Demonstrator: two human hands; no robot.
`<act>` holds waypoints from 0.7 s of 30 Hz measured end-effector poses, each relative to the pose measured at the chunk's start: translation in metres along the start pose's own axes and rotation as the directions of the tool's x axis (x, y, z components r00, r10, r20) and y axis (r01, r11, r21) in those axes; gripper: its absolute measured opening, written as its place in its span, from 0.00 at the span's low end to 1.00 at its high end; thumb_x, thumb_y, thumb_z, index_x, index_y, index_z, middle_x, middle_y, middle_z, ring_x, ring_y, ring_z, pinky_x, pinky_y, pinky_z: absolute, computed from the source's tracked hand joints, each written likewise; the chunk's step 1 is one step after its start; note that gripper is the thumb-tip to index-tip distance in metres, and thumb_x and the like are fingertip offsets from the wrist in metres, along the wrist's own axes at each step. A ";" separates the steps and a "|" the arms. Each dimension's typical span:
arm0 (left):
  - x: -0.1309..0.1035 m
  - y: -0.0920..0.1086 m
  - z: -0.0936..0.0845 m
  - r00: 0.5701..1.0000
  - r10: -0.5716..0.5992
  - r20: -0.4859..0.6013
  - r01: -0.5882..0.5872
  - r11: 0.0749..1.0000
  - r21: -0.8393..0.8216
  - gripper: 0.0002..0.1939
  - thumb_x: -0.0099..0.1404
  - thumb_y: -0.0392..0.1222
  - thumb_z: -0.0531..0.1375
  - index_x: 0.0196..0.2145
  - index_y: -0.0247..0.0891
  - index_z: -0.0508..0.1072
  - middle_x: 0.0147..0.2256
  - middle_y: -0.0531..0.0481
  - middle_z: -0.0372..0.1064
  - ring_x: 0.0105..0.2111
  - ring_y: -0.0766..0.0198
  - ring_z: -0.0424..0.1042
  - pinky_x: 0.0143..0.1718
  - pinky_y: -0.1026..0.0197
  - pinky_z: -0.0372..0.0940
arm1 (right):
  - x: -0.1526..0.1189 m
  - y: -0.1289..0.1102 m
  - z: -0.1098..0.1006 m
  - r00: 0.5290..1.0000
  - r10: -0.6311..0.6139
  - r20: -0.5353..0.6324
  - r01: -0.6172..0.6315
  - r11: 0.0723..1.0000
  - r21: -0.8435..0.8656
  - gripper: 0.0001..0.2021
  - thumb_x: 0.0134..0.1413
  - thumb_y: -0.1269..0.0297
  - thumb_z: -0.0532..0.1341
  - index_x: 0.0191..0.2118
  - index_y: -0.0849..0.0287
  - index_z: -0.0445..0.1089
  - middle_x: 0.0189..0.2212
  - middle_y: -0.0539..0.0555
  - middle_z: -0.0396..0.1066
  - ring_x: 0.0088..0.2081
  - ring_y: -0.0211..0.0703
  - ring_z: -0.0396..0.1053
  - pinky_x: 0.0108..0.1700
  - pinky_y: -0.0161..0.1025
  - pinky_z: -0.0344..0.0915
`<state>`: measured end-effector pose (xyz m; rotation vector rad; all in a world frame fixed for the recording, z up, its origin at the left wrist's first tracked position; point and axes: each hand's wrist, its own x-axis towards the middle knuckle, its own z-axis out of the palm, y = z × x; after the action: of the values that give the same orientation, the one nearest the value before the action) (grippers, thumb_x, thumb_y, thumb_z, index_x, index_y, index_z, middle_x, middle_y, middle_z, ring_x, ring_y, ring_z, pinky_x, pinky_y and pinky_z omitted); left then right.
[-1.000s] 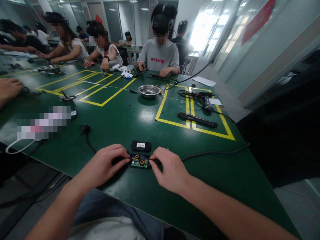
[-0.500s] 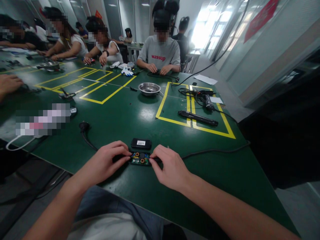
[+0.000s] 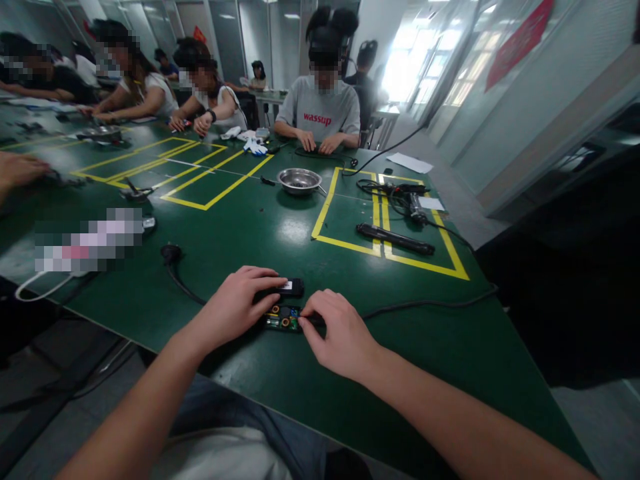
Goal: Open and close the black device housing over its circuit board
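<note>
With the open box (image 3: 284, 330) as the middle of the clock and twelve pointing away from the person, that box sits on the green tabletop (image 3: 240, 230) near its close edge, between the two hands. Inside lies a circuit board (image 3: 286, 322) with copper-coloured rings, its left end hidden by the left hand (image 3: 278, 291). That hand comes in from nine o'clock, its forefinger reaching over the left part of the black lid (image 3: 299, 292), its thumb at the box's far edge; whether it grips the lid cannot be told. The lid lies just beyond the box at twelve, a white label (image 3: 289, 285) partly showing. At three, the right hand (image 3: 300, 317) pinches the end of a black cord (image 3: 425, 305) where it meets the box; the cord runs on toward the right. A plug (image 3: 171, 253) rests at ten, its lead passing toward the left hand. Well apart at twelve stands a metal bowl (image 3: 300, 181). At two, a dark bar (image 3: 395, 240) lies across yellow tape (image 3: 345, 244), and a tangle of cables (image 3: 395, 190) sits farther off, between one and two. Beyond the bowl, a person in a grey shirt (image 3: 320, 107) sits with both hands on the tabletop.
</note>
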<state>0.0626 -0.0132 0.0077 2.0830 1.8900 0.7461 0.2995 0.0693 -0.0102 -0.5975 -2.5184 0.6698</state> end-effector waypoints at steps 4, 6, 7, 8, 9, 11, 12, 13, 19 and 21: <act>-0.003 -0.001 -0.005 0.999 -0.017 -0.033 0.015 0.999 -0.045 0.15 0.78 0.46 0.62 0.57 0.44 0.83 0.55 0.42 0.81 0.54 0.49 0.78 0.59 0.45 0.73 | -0.002 0.000 0.002 0.995 0.091 -0.034 -0.087 0.991 0.097 0.09 0.65 0.66 0.63 0.47 0.52 0.64 0.37 0.52 0.73 0.39 0.48 0.71 0.44 0.47 0.65; -0.010 0.001 -0.011 0.996 0.013 -0.087 -0.020 0.997 -0.072 0.16 0.79 0.48 0.62 0.57 0.44 0.83 0.55 0.43 0.81 0.54 0.50 0.77 0.58 0.47 0.73 | -0.004 0.000 0.003 0.986 0.158 -0.054 -0.147 0.974 0.174 0.17 0.65 0.62 0.64 0.55 0.52 0.60 0.39 0.51 0.73 0.38 0.47 0.72 0.44 0.47 0.67; -0.015 0.002 -0.014 0.995 0.035 -0.093 -0.043 0.995 -0.089 0.16 0.79 0.49 0.61 0.57 0.45 0.83 0.54 0.43 0.81 0.54 0.51 0.77 0.58 0.48 0.73 | -0.004 -0.001 0.003 0.983 0.176 -0.055 -0.163 0.968 0.193 0.21 0.64 0.60 0.65 0.57 0.52 0.58 0.40 0.51 0.73 0.38 0.47 0.72 0.44 0.47 0.68; -0.019 0.004 -0.018 0.995 0.063 -0.079 -0.071 0.992 -0.108 0.16 0.79 0.50 0.61 0.57 0.46 0.83 0.54 0.43 0.80 0.54 0.52 0.77 0.58 0.50 0.73 | -0.004 -0.002 0.002 0.983 0.179 -0.049 -0.167 0.968 0.190 0.25 0.63 0.59 0.67 0.59 0.52 0.57 0.41 0.51 0.73 0.39 0.48 0.72 0.45 0.48 0.69; -0.024 0.005 -0.020 0.995 0.094 -0.033 -0.098 0.987 -0.130 0.15 0.80 0.49 0.61 0.57 0.47 0.83 0.54 0.44 0.80 0.53 0.53 0.77 0.57 0.51 0.74 | -0.004 -0.003 0.001 0.985 0.167 -0.037 -0.159 0.973 0.168 0.27 0.61 0.59 0.68 0.61 0.52 0.57 0.42 0.52 0.74 0.40 0.49 0.72 0.46 0.49 0.69; -0.030 0.007 -0.024 0.988 0.141 0.062 -0.129 0.978 -0.165 0.15 0.80 0.46 0.61 0.58 0.49 0.83 0.55 0.45 0.80 0.54 0.54 0.77 0.57 0.53 0.74 | -0.002 -0.004 -0.001 0.994 0.114 -0.002 -0.113 0.989 0.091 0.27 0.60 0.59 0.70 0.60 0.53 0.62 0.44 0.54 0.75 0.43 0.51 0.73 0.48 0.50 0.69; -0.032 0.008 -0.025 0.984 0.153 0.093 -0.135 0.975 -0.175 0.15 0.80 0.44 0.62 0.59 0.50 0.82 0.55 0.45 0.80 0.54 0.55 0.77 0.58 0.53 0.74 | -0.001 -0.005 -0.002 0.997 0.082 0.015 -0.083 0.995 0.052 0.23 0.60 0.60 0.71 0.57 0.54 0.65 0.44 0.55 0.75 0.44 0.52 0.73 0.48 0.51 0.69; -0.034 0.008 -0.025 0.982 0.157 0.106 -0.137 0.974 -0.178 0.15 0.79 0.43 0.62 0.60 0.51 0.82 0.56 0.45 0.79 0.55 0.55 0.77 0.59 0.53 0.73 | -0.001 -0.006 -0.003 0.998 0.057 0.030 -0.058 0.998 0.021 0.19 0.61 0.61 0.71 0.55 0.54 0.68 0.45 0.56 0.76 0.46 0.53 0.74 0.49 0.52 0.68; -0.033 0.007 -0.016 0.986 0.166 0.031 -0.160 0.975 -0.158 0.15 0.79 0.41 0.63 0.60 0.50 0.82 0.55 0.45 0.79 0.54 0.55 0.76 0.59 0.52 0.74 | 0.000 -0.003 0.000 0.999 0.024 0.026 -0.023 0.999 -0.044 0.16 0.62 0.65 0.72 0.53 0.57 0.74 0.49 0.59 0.77 0.49 0.56 0.74 0.50 0.53 0.68; -0.033 0.008 -0.014 0.984 0.175 0.025 -0.169 0.974 -0.147 0.16 0.79 0.40 0.62 0.60 0.49 0.82 0.54 0.44 0.79 0.54 0.55 0.76 0.58 0.52 0.74 | -0.001 -0.003 0.001 1.000 0.023 0.015 -0.023 0.998 -0.050 0.15 0.62 0.64 0.72 0.53 0.57 0.74 0.49 0.59 0.78 0.48 0.56 0.74 0.49 0.53 0.68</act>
<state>0.0606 -0.0484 0.0165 2.1718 1.5991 0.8479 0.2986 0.0664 -0.0095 -0.6421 -2.5533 0.6237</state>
